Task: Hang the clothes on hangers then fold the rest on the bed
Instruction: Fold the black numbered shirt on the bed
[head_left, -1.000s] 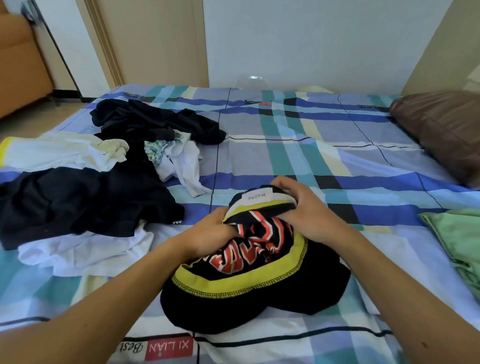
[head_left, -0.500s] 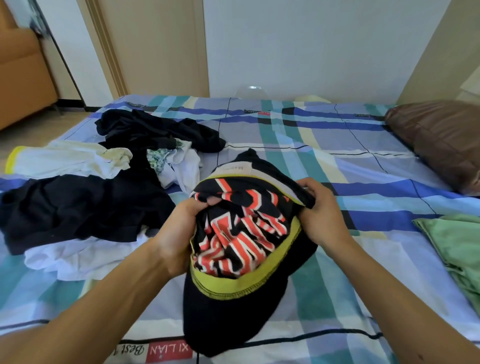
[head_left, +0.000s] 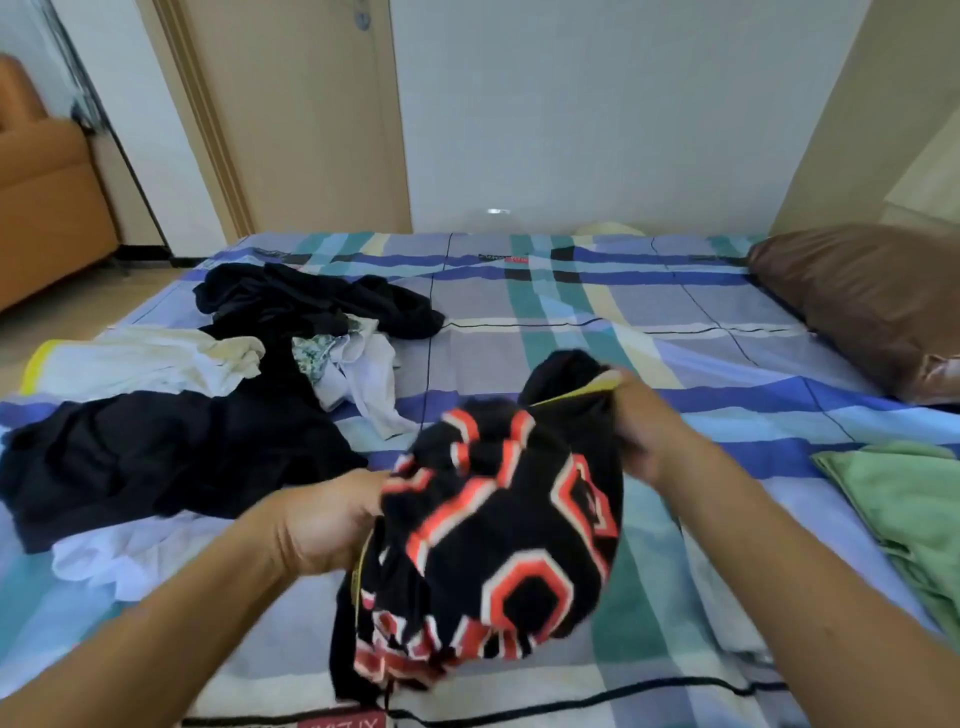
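Black garment (head_left: 498, 545) w/ red-white print & yellow trim is held up over near-centre of bed (head_left: 519, 322), bunched and blurred. Left hand (head_left: 317, 525) grips its near-left edge, fingers curled into fabric. Right hand (head_left: 644, 431) pinches the yellow-trimmed edge, higher & farther right. Both forearms reach in from near side. Clothes pile (head_left: 182, 441) lies left, green cloth (head_left: 904, 509) right.

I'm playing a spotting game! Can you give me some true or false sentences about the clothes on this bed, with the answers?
1. The left hand and right hand both grip the black printed garment. True.
2. The green cloth lies on the left. False: it lies at the right edge of the bed.
3. A brown pillow sits at the far right. True.
4. The clothes pile is all white. False: black and white pieces are mixed.
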